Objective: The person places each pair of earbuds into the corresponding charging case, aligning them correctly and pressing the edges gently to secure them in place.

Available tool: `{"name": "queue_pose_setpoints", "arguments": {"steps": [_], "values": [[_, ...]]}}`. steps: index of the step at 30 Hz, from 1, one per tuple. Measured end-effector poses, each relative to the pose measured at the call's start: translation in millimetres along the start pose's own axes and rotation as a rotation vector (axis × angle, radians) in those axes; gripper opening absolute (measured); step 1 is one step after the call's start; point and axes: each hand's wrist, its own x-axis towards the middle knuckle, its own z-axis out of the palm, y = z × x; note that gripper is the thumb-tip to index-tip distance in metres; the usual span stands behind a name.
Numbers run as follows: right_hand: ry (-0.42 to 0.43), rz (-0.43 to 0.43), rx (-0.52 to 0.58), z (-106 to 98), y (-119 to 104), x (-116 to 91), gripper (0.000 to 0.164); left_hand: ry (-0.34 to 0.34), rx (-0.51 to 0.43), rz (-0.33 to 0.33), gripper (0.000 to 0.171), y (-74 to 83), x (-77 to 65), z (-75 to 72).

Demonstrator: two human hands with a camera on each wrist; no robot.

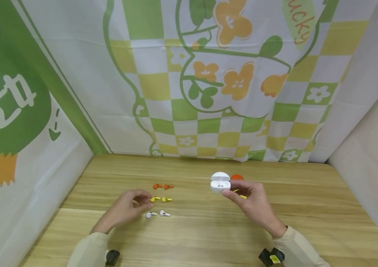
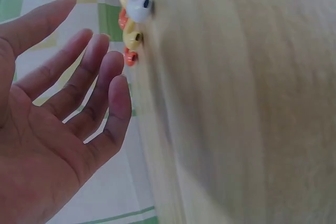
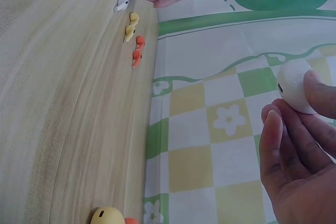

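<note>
My right hand pinches a white earbud charging case between thumb and fingers, held up over the table. Its lid is raised, and two dark slots show inside in the head view. In the right wrist view the rounded back of the case faces the camera. My left hand hovers at the left with fingers loosely bent and nothing in them. Close to its fingertips lies a pair of yellow earbuds. White earbuds lie on the near side, orange earbuds on the far side.
Behind my right hand sit an orange case and a yellow case, both partly hidden in the head view. The wooden table meets a patterned cloth wall at the back; more cloth hangs at both sides.
</note>
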Motion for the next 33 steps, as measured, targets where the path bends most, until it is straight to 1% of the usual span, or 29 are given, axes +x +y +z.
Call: {"name": "queue_pose_setpoints", "arguments": {"steps": [5,8,13,17,21,28,33], "values": [[0.001,-0.004,-0.002,-1,1,0,0.014,-0.049,0.026,-0.009,0.038,-9.2,-1.1,3.4],[0.001,-0.011,0.002,-1,1,1,0.014,-0.088,0.036,-0.001,0.038,-13.7,-0.9,4.7],[0.005,-0.015,0.007,-1,1,1,0.014,-0.131,0.05,-0.001,0.035,-16.2,-0.8,5.0],[0.003,-0.017,0.007,-1,1,1,0.013,-0.139,0.06,-0.007,0.033,-16.0,-0.4,4.6],[0.0,-0.015,0.006,0,1,1,0.013,-0.136,0.078,0.006,0.028,-17.9,-0.2,4.7],[-0.006,0.008,-0.001,1,-1,1,0.014,-0.109,0.116,0.002,0.017,-23.3,0.6,7.2],[-0.011,-0.002,0.009,2,6,1,0.015,-0.095,0.126,0.012,0.014,-25.2,0.8,8.2]]}}
